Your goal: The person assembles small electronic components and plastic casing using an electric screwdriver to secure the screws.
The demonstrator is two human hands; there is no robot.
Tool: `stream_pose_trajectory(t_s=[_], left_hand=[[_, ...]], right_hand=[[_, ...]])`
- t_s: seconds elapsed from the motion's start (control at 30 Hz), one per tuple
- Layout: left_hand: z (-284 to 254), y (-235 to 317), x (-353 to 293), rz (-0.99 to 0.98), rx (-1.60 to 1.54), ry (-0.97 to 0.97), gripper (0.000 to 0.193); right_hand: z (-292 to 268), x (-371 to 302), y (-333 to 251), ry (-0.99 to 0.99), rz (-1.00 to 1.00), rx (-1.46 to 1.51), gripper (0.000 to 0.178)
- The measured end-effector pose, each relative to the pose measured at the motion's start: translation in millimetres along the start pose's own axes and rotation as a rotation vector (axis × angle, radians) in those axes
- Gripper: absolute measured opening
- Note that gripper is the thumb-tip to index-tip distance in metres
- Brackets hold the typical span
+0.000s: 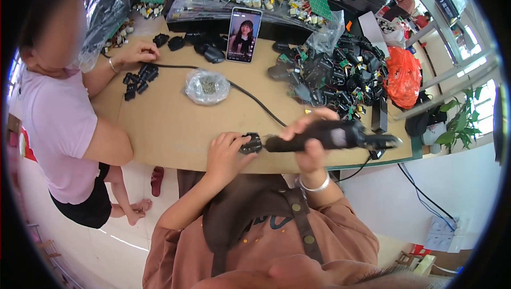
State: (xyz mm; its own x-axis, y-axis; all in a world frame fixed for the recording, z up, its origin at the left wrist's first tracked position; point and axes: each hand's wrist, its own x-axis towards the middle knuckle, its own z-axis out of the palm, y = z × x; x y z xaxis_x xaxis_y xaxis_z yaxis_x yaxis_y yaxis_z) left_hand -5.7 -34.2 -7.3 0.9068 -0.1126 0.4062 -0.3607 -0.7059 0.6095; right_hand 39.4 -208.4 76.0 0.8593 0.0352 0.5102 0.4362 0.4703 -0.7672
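So we've got our left hand (226,153) pinning a small black plastic casing (250,143) down near the front edge of the brown table (175,124), while our right hand (311,140) grips a black electric screwdriver (330,135) lying sideways, tip touching the casing. Its cord (255,100) snakes back past a clear bag of what look like screws (207,87), hard to tell. A phone (244,34) stands propped at the far edge, a heap of black parts (335,73) at the right side. A co-worker's hand (139,52) rests at the left edge.
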Motion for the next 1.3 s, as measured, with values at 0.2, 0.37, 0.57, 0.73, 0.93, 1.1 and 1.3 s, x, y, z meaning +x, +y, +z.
stream_pose_trajectory(t_s=[0.2, 0.37, 0.57, 0.73, 0.93, 1.1, 1.3], left_hand=[[-22, 9, 24, -0.254, -0.517, 0.015, 0.043], [-29, 35, 87, -0.136, -0.937, 0.008, 0.046], [27, 58, 170, -0.029, -1.009, 0.085, 0.041], [89, 33, 190, 0.014, -0.542, -0.009, 0.042], [64, -3, 159, 0.128, -0.251, 0.054, 0.039], [-59, -95, 125, -0.18, 0.301, 0.475, 0.011], [-119, -185, 119, -0.786, 0.634, 0.413, 0.052]], right_hand=[[-70, -8, -33, 0.155, 0.052, -0.308, 0.058], [-91, -13, -27, 0.204, 0.141, -0.407, 0.052], [-98, -11, -23, 0.085, 0.089, -0.449, 0.057], [-95, -12, -24, 0.128, 0.149, -0.492, 0.049], [-79, -9, -15, 0.082, 0.056, -0.508, 0.05], [-71, 1, -10, 0.09, 0.024, -0.442, 0.049], [-47, 9, 0, 0.096, 0.003, -0.327, 0.046]])
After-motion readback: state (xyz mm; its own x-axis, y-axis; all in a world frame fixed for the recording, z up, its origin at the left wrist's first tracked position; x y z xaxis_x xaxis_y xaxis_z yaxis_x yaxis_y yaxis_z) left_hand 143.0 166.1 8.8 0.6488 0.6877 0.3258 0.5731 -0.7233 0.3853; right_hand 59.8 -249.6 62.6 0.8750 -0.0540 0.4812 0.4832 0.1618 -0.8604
